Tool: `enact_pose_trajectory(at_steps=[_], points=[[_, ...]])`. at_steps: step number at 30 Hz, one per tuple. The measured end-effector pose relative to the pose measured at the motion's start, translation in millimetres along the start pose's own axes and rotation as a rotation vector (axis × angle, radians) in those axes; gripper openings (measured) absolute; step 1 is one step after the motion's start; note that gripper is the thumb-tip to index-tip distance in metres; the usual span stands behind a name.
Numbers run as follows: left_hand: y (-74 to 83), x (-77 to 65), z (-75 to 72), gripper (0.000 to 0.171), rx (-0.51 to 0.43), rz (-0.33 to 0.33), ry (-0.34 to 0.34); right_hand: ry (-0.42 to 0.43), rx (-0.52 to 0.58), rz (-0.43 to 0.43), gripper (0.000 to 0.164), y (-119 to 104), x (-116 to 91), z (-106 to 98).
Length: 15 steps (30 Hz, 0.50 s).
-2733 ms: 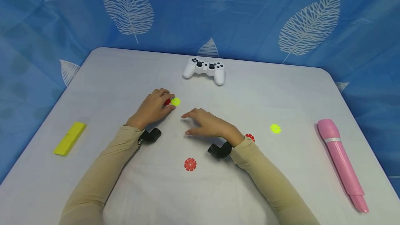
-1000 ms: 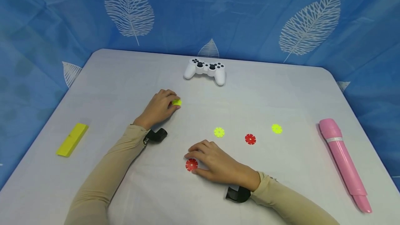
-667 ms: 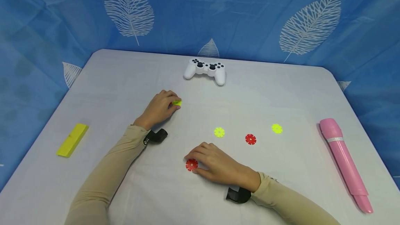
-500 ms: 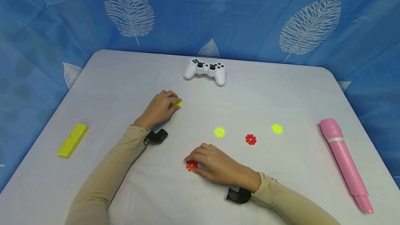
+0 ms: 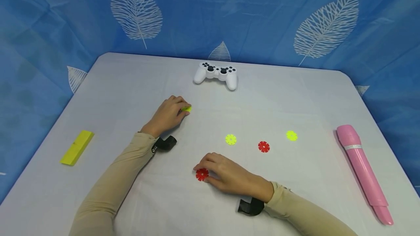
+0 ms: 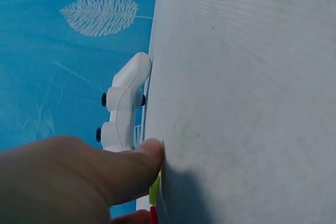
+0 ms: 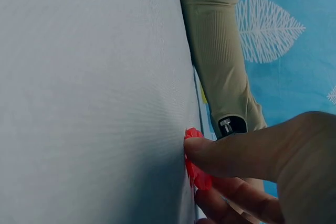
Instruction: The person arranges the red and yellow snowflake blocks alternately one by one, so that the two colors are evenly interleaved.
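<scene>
In the head view my left hand (image 5: pixel 166 117) pinches a yellow snowflake-shaped interlocking disc (image 5: pixel 187 109) between thumb and fingers, at the table's middle left. A red piece (image 6: pixel 153 215) shows just under that yellow disc (image 6: pixel 154 190) in the left wrist view; the fingers hide most of it. Nearer the front, my right hand (image 5: pixel 229 174) pinches a red interlocking disc (image 5: pixel 202 174) at its edge, thumb on one side and fingers on the other. The right wrist view shows this red disc (image 7: pixel 195 163) standing tilted at the tabletop under the thumb.
Further right lie a yellow disc (image 5: pixel 231 139), a red disc (image 5: pixel 264 146) and another yellow disc (image 5: pixel 291 135). A white game controller (image 5: pixel 216 75) rests at the back. At the far left is a yellow block (image 5: pixel 77 148), at the far right a pink microphone-shaped object (image 5: pixel 363 172).
My right hand has come from the middle toward the front and taken hold of the red disc, uncovering a yellow disc. The left hand has slid slightly right and closed on the yellow disc.
</scene>
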<state>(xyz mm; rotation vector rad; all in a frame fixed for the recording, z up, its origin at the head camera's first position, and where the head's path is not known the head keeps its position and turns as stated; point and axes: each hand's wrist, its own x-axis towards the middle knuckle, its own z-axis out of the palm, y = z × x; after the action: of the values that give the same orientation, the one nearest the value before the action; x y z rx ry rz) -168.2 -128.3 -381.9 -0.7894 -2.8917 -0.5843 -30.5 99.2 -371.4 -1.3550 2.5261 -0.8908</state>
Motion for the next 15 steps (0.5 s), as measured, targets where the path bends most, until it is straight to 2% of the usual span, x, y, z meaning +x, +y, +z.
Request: enact_pose_trajectory(at_steps=[7, 15], points=[[1.2, -0.2, -0.5, 0.025, 0.005, -0.001, 0.003, -0.023, 0.162, 0.047, 0.028, 2.9, 0.8, 1.7], [1.8, 0.2, -1.2, 0.025, 0.012, -0.002, 0.004, -0.029, 0.259, 0.025, 0.021, 9.1, 0.5, 4.3]])
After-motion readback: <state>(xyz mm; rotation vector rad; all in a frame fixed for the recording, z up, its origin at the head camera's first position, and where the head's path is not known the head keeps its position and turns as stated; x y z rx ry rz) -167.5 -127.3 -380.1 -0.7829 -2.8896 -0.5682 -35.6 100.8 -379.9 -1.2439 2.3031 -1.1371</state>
